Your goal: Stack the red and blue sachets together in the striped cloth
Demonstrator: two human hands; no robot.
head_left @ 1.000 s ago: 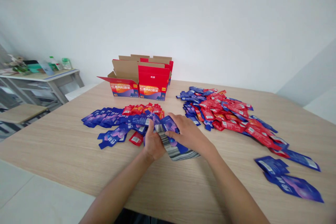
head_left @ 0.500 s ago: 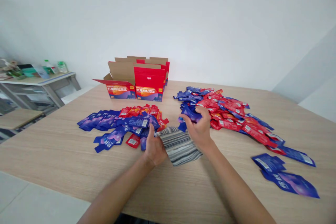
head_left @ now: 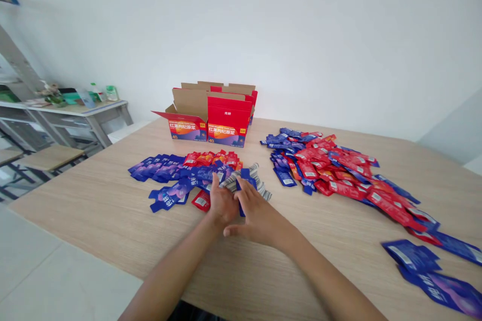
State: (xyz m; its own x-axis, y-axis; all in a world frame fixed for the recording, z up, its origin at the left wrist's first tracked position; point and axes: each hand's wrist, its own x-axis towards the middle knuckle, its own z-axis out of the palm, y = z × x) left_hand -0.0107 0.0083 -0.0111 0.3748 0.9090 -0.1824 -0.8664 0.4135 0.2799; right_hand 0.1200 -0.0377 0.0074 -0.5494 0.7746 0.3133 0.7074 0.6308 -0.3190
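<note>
My left hand (head_left: 222, 205) holds a grey striped cloth (head_left: 259, 175), its thumb raised and its other fingers largely hidden. A blue pouch (head_left: 246, 175) lies against the cloth, between my two hands. My right hand (head_left: 259, 213) is over this pouch, fingers stretched across it and the thumb spread away below. Just left of my hands is a group of pouches, with overlapping blue ones (head_left: 161, 166) and red ones (head_left: 211, 158). A single red pouch (head_left: 201, 201) lies close beside my left hand.
Open red cartons (head_left: 226, 123) stand at the back of the wooden table (head_left: 113, 230). A large heap of red and blue pouches (head_left: 327, 163) spreads across the right side. Two blue pouches (head_left: 412, 256) lie near the right edge. Bottles stand on a side desk (head_left: 75, 110).
My right hand has moved left from the big heap with a blue pouch, bringing it to the cloth, and its fingers have spread. The cloth is now bunched behind the pouch. The view has turned left.
</note>
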